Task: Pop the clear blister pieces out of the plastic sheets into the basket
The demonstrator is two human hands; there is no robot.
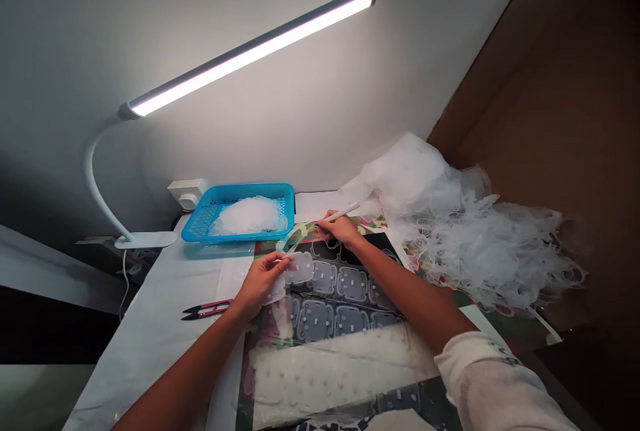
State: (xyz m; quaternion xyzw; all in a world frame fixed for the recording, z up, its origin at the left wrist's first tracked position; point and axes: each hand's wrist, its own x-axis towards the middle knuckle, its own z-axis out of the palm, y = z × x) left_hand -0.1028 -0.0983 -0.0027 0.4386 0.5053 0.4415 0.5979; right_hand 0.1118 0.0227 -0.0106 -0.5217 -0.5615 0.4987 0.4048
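My left hand (260, 284) pinches a small clear moulded plastic piece (299, 269) by its edge, and a thin strip of the same film hangs below it. My right hand (340, 229) grips a slim white pen (341, 213), its tip down near the clear piece's upper side. Under both hands lies a black sheet with rows of clear moulded plastic blisters (345, 297). Red-handled thread snips (207, 309) lie on white paper to the left of my left hand, untouched.
A blue plastic basket (237, 213) holding clear film scraps stands at the back. To the right rises a large heap of clear plastic trimmings (465, 224). A white clamp-on desk lamp (250, 51) arches overhead, with a wall socket (187, 194) behind the basket.
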